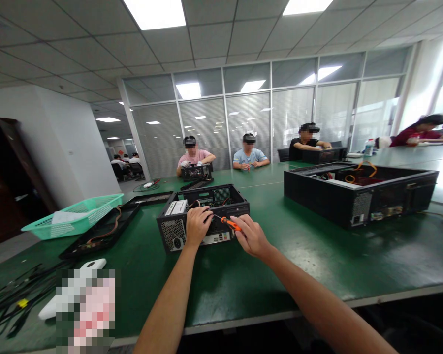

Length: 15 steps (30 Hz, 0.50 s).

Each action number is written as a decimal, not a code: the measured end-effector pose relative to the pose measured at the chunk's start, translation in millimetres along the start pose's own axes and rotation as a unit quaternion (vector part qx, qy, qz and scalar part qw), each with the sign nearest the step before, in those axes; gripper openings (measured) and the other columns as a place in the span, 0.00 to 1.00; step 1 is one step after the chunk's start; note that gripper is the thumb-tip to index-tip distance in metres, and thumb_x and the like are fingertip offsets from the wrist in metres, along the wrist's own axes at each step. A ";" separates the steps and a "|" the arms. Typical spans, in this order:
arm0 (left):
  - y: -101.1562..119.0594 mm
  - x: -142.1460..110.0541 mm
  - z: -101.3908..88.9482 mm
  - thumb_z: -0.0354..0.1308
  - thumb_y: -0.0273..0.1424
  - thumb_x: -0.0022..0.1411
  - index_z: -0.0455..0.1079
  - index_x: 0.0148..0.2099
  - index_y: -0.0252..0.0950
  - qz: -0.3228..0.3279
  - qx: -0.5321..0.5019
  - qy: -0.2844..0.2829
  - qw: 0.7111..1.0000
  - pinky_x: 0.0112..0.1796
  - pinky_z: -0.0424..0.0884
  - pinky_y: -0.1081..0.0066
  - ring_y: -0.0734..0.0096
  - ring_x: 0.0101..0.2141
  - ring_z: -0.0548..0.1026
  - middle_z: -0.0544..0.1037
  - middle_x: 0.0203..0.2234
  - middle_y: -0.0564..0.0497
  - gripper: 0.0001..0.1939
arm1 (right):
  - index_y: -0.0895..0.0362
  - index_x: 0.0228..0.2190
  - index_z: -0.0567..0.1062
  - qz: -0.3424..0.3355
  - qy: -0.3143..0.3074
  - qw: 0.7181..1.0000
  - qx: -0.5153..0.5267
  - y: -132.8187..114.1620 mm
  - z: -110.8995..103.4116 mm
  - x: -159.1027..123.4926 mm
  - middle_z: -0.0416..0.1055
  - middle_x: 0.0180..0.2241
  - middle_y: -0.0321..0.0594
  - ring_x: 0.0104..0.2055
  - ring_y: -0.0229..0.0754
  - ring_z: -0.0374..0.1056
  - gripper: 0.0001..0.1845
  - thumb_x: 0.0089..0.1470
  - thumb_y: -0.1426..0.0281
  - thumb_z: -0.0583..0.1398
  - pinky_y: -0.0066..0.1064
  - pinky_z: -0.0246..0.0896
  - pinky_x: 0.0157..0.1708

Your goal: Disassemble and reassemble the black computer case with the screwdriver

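A small open black computer case (180,231) lies on the green table (280,265), its rear panel facing me. My left hand (196,225) rests on the case's near top edge with the fingers curled over it. My right hand (250,236) is closed around an orange-handled screwdriver (230,224), whose tip points left toward the case's rear edge beside my left hand.
A larger open black case (358,191) with orange cables stands at the right. A case side panel (107,228) and a green basket (77,215) lie at the left, black cables (15,300) and a white object (84,270) at the near left. Several people sit at the far end.
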<state>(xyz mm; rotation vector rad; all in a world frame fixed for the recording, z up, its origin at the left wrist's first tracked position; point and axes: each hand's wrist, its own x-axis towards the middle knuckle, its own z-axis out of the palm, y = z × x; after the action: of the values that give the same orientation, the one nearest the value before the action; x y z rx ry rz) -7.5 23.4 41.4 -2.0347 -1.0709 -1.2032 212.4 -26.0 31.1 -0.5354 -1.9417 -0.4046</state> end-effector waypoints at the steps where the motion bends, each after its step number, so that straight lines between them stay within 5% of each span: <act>1: -0.4 -0.3 0.4 0.54 0.31 0.60 0.72 0.39 0.40 0.001 0.000 0.002 1.000 0.48 0.60 0.59 0.63 0.45 0.70 0.75 0.42 0.49 0.07 | 0.59 0.55 0.60 0.003 0.001 1.000 -0.003 0.2 -0.4 0.3 0.66 0.38 0.47 0.37 0.42 0.65 0.23 0.58 0.70 0.49 0.32 0.65 0.32; 7: -4.2 -2.3 4.0 0.54 0.30 0.60 0.73 0.38 0.41 0.009 -0.001 0.008 1.000 0.47 0.61 0.58 0.63 0.45 0.70 0.74 0.44 0.49 0.07 | 0.59 0.49 0.63 0.002 0.014 1.000 0.005 2.8 0.7 0.5 0.68 0.36 0.45 0.33 0.39 0.65 0.18 0.58 0.70 0.50 0.29 0.63 0.29; 12: -5.9 -3.0 5.2 0.55 0.30 0.60 0.74 0.38 0.42 0.012 -0.001 0.006 1.000 0.47 0.61 0.57 0.62 0.45 0.70 0.74 0.44 0.49 0.07 | 0.60 0.35 0.69 -0.009 0.029 1.000 0.004 5.0 3.2 -2.5 0.64 0.21 0.35 0.22 0.34 0.60 0.12 0.55 0.63 0.56 0.26 0.54 0.23; 15: -5.5 -2.8 4.9 0.54 0.30 0.60 0.74 0.39 0.42 0.010 0.001 0.005 1.000 0.47 0.61 0.58 0.63 0.45 0.69 0.74 0.44 0.49 0.07 | 0.59 0.35 0.71 -0.024 0.032 0.999 -0.009 4.9 2.9 -2.4 0.64 0.19 0.34 0.20 0.33 0.59 0.13 0.54 0.62 0.58 0.26 0.52 0.22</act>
<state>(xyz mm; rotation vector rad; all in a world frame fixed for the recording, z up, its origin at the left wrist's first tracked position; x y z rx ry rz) -10.7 29.1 37.0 -2.0316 -1.0436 -1.2006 213.7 -20.8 27.9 -0.4830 -1.8936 -0.4637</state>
